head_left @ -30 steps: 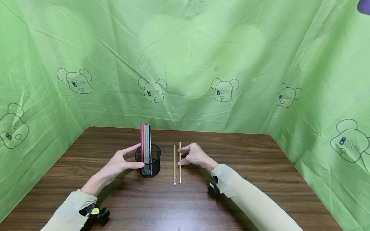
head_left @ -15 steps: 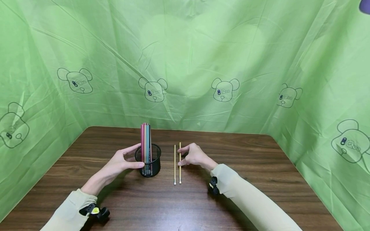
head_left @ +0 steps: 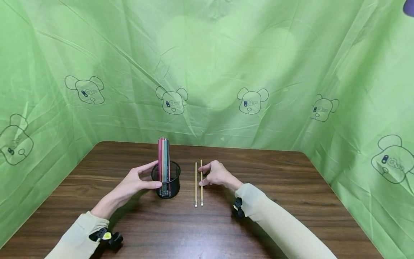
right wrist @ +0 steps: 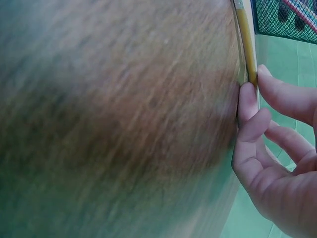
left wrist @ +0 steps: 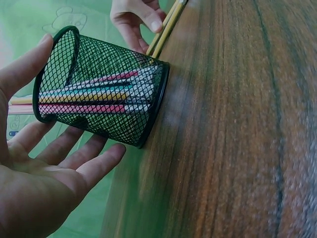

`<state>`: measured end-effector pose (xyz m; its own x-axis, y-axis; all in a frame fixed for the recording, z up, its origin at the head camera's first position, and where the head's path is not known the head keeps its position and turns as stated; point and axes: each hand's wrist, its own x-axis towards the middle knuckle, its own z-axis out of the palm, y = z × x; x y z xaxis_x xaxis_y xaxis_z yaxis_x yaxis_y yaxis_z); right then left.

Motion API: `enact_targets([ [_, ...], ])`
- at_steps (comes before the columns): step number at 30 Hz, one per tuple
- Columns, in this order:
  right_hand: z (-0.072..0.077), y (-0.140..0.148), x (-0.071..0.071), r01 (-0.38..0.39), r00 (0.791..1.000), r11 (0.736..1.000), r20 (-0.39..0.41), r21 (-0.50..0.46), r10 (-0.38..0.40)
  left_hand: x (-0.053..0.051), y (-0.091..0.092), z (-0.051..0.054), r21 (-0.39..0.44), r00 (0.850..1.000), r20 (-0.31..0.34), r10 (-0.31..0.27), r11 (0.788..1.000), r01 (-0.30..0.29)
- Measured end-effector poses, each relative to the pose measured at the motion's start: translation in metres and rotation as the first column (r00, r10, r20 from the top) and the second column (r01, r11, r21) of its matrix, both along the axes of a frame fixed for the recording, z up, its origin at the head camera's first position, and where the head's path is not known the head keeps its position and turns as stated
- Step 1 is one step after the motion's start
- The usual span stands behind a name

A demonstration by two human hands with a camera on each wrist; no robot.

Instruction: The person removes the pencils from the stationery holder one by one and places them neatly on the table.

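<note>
A black mesh cup point(head_left: 174, 187) stands upright on the table, holding a bundle of colored pencils point(head_left: 163, 154). My left hand point(head_left: 129, 182) holds it from the left, thumb at the rim; the left wrist view shows the fingers point(left wrist: 101, 166) spread along the mesh. Right of the cup, two yellow pencils lie side by side, erasers toward me: a left one point(head_left: 195, 185) and a right one point(head_left: 202, 196). My right hand point(head_left: 218, 173) pinches the right one between thumb and fingers. In the right wrist view, the thumb point(right wrist: 287, 96) touches this pencil point(right wrist: 247, 47).
The wooden table point(head_left: 275, 169) reaches back to a green curtain point(head_left: 210, 72) with bear drawings, which also hangs along both sides. A purple object point(head_left: 409, 8) shows at the top right corner. Black wrist devices sit at both sleeves.
</note>
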<state>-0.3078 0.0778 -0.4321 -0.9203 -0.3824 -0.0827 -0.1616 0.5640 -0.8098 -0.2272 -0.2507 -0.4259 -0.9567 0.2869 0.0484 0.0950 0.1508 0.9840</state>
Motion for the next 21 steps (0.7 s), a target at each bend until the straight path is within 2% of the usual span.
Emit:
enact_targets([
  [21, 0.0007, -0.0013, 0.0014, -0.015, 1.000, 1.000, -0.005, 0.005, 0.016, -0.0005, -0.0006, -0.0014, 0.005, 1.000, 0.000, -0.004, 1.000, 0.004],
])
